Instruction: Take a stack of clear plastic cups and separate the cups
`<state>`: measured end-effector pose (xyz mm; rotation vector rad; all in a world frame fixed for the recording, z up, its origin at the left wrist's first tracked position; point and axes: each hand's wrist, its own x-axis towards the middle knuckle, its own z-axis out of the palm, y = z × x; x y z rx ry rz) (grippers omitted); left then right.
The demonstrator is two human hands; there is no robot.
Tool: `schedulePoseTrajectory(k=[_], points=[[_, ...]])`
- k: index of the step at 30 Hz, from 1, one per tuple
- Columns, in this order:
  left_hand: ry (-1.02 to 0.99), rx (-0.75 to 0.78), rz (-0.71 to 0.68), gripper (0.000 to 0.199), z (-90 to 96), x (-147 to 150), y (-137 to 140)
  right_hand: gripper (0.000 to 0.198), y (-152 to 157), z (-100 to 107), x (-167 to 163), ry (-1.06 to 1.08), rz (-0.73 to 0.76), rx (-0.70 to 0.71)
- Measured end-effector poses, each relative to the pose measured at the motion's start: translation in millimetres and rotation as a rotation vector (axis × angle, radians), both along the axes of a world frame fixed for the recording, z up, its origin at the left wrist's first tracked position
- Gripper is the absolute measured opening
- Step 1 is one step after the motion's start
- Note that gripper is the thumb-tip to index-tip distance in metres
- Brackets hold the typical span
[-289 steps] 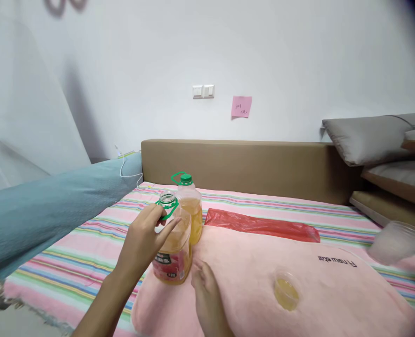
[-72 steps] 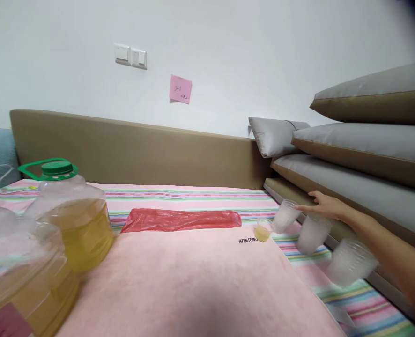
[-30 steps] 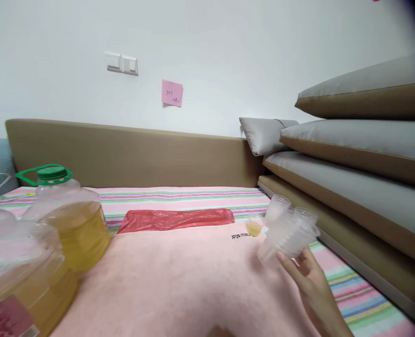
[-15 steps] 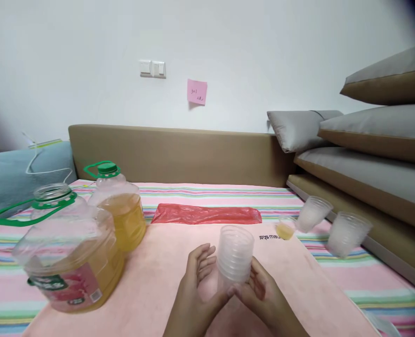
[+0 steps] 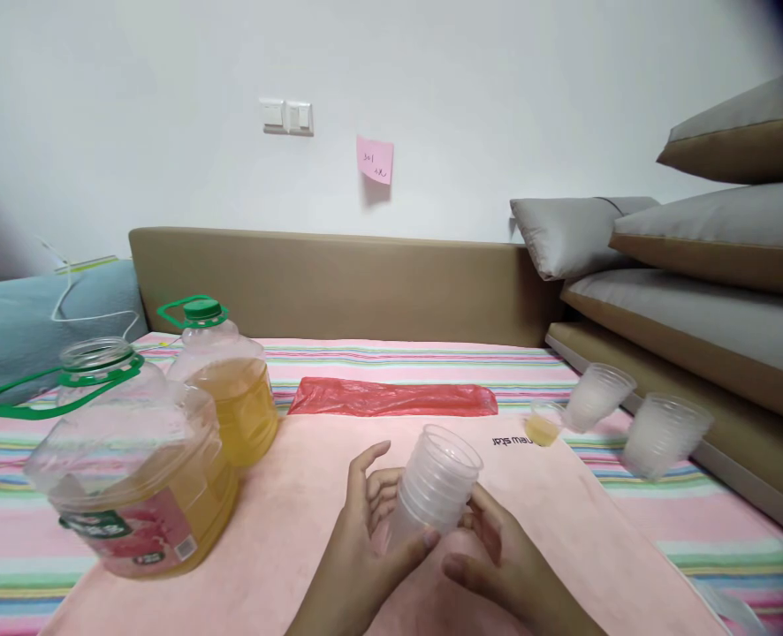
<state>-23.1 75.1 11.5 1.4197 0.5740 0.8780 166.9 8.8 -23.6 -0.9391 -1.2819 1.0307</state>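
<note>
Both hands share one grip on a stack of nested clear plastic cups (image 5: 435, 488), tilted right above the pink towel (image 5: 312, 530) on the bed. The left hand (image 5: 365, 539) curls round its base, thumb pressing; the right hand (image 5: 497, 565) pinches the opposite side, apparently steadying it. The cups look translucent, ribbed and empty. Left of the grip stands an uncapped oil jug (image 5: 140, 477).

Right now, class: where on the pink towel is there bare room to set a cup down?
Bare towel lies between the open bottle and the left hand. It is crowded by the small filled cup, where two cup stacks lean. Both hands, with the right hand, hold the held stack.
</note>
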Motion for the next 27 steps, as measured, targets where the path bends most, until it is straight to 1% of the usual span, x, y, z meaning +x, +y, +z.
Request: schedulePoseTrajectory(k=[2,4,6,8,10,13,15,19,27], points=[[0.069,0.069,0.000,0.089,2.6,-3.9,-1.4,0.083,-0.1,-0.9,11.0,0.043,-0.076,0.052],[0.191,0.156,-0.001,0.087,4.7,-8.6,-3.0,0.080,-1.1,1.3,21.0,0.064,-0.150,0.105],[0.311,0.257,-0.009,0.085,5.3,-13.1,-4.5,0.078,-2.8,5.5,28.0,0.055,-0.187,0.149],[0.365,0.355,-0.017,0.085,4.9,-16.5,-5.8,0.075,-4.6,9.3,31.4,0.047,-0.187,0.170],[0.378,0.433,-0.035,0.087,4.7,-18.6,-6.7,0.074,-6.2,11.1,32.3,0.034,-0.176,0.173],[0.406,0.497,-0.099,0.086,6.1,-19.5,-7.6,0.072,-8.5,10.7,32.4,0.018,-0.153,0.169],[0.429,0.515,-0.136,0.084,7.8,-19.2,-7.8,0.073,-10.2,10.4,32.7,0.012,-0.134,0.155],[0.438,0.508,-0.152,0.081,10.6,-17.8,-7.7,0.078,-13.4,12.8,32.6,-0.017,-0.113,0.145],[0.430,0.439,-0.222,0.075,10.5,-20.2,-10.5,0.072,-14.0,14.5,26.1,-0.028,-0.084,0.136]])
